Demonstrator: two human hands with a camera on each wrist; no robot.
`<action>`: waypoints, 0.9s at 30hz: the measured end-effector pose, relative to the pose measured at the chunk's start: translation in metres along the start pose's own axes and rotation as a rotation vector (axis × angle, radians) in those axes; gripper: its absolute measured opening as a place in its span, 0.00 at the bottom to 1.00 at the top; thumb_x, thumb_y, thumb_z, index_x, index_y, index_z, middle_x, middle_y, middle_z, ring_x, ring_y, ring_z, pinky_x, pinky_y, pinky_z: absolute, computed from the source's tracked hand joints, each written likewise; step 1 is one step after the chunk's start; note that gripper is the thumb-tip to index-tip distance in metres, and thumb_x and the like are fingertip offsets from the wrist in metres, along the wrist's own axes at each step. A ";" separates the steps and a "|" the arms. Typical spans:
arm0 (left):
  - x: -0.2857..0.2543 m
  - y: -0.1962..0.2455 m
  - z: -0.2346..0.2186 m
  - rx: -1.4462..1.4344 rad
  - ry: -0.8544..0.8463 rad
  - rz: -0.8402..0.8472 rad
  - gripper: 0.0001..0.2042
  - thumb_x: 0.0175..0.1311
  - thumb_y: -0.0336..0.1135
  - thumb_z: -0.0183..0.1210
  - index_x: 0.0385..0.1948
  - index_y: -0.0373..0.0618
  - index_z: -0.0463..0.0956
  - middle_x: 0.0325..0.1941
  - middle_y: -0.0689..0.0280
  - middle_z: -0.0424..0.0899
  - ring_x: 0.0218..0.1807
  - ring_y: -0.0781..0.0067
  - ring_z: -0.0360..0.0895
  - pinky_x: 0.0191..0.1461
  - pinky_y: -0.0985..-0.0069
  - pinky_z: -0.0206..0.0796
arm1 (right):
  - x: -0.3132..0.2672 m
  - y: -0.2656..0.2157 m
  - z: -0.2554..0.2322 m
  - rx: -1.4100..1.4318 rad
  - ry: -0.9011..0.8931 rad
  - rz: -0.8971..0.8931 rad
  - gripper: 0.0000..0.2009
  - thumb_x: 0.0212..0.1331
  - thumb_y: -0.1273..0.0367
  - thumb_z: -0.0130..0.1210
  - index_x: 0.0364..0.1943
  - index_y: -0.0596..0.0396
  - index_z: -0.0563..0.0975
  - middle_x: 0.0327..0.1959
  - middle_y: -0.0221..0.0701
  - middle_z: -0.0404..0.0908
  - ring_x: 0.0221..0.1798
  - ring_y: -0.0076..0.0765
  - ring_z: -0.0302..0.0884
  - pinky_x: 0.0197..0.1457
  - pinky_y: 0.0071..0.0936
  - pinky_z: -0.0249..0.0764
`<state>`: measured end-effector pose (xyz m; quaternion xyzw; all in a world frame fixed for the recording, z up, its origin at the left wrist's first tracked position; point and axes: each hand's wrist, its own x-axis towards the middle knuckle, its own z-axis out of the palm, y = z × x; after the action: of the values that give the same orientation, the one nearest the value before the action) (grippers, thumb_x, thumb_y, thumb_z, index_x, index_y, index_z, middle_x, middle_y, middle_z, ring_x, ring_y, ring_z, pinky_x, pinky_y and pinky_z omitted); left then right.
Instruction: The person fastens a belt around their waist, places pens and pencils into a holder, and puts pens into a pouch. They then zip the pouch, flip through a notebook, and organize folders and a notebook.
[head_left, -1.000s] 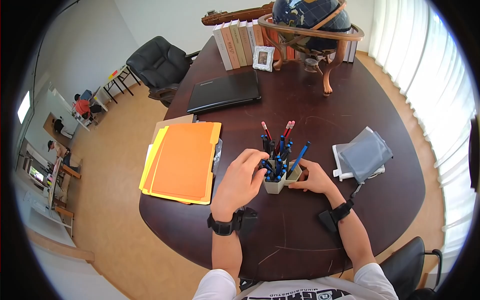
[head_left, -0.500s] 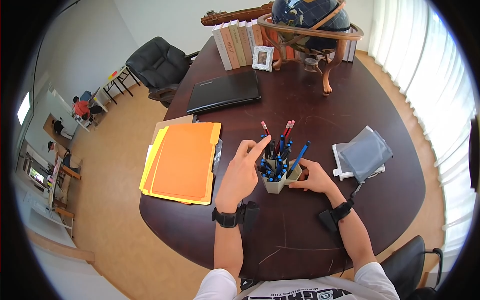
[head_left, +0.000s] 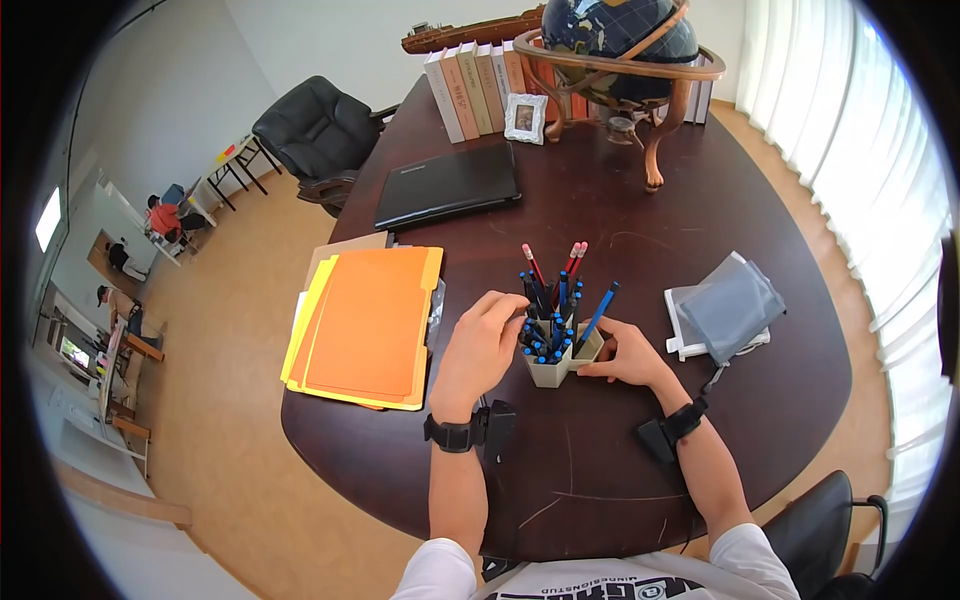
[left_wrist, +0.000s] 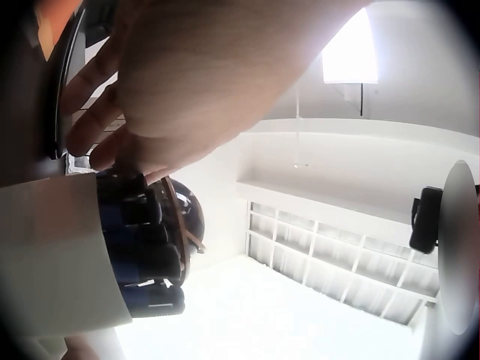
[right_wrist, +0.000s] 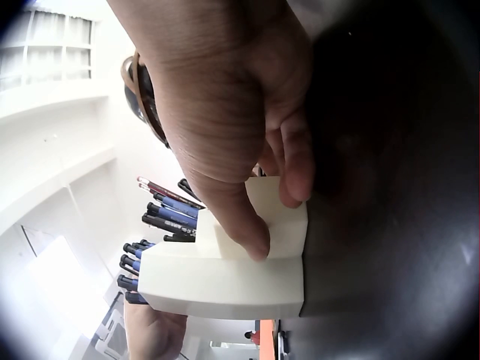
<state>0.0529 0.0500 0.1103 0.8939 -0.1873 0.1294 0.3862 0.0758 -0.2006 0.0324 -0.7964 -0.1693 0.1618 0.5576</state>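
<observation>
A pale, multi-compartment pen holder [head_left: 547, 375] stands on the dark desk, full of blue-capped pens [head_left: 556, 335] with a few red pencils [head_left: 575, 257] at the back. My right hand [head_left: 636, 355] grips its right compartment; in the right wrist view the thumb [right_wrist: 251, 236] presses on the holder's wall [right_wrist: 225, 289] and the fingers reach round the other side. On the left side, my left hand [head_left: 478, 350] hovers at the pen tops with loosely bent, spread fingers. The left wrist view has its fingers [left_wrist: 94, 127] right behind the caps [left_wrist: 142, 255], its thumb tip partly hidden.
Orange and yellow folders [head_left: 370, 320] lie at the left, with a closed black laptop [head_left: 450, 185] beyond. Grey mesh pouches [head_left: 735, 310] lie at the right. Books [head_left: 470, 90], a white picture frame [head_left: 525, 118] and a globe [head_left: 620, 50] stand at the back.
My left hand first drew back from the pens with its index finger raised, then lowered that finger towards the pen tops again. The right hand and the holder have stayed put.
</observation>
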 end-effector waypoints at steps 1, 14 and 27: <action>0.002 0.001 -0.001 -0.011 0.027 0.018 0.11 0.66 0.23 0.54 0.49 0.41 0.77 0.44 0.56 0.79 0.43 0.50 0.79 0.47 0.63 0.71 | 0.001 -0.001 -0.001 -0.004 0.003 -0.005 0.32 0.46 0.73 0.73 0.60 0.58 0.73 0.33 0.31 0.84 0.27 0.20 0.78 0.25 0.20 0.77; 0.026 0.003 0.005 -0.087 0.058 -0.011 0.11 0.72 0.33 0.54 0.51 0.44 0.79 0.44 0.59 0.77 0.40 0.57 0.79 0.47 0.66 0.71 | 0.001 -0.001 0.004 -0.013 0.057 -0.038 0.28 0.44 0.69 0.74 0.52 0.62 0.76 0.31 0.33 0.84 0.25 0.21 0.79 0.22 0.22 0.77; 0.029 0.000 0.004 -0.112 0.139 0.037 0.05 0.67 0.27 0.58 0.37 0.35 0.81 0.40 0.58 0.82 0.32 0.60 0.81 0.38 0.69 0.72 | 0.003 0.001 0.003 -0.031 0.034 0.001 0.32 0.46 0.72 0.73 0.59 0.57 0.74 0.30 0.30 0.83 0.25 0.19 0.77 0.23 0.20 0.76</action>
<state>0.0790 0.0405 0.1183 0.8562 -0.1836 0.1875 0.4450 0.0772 -0.1977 0.0300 -0.8076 -0.1621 0.1457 0.5480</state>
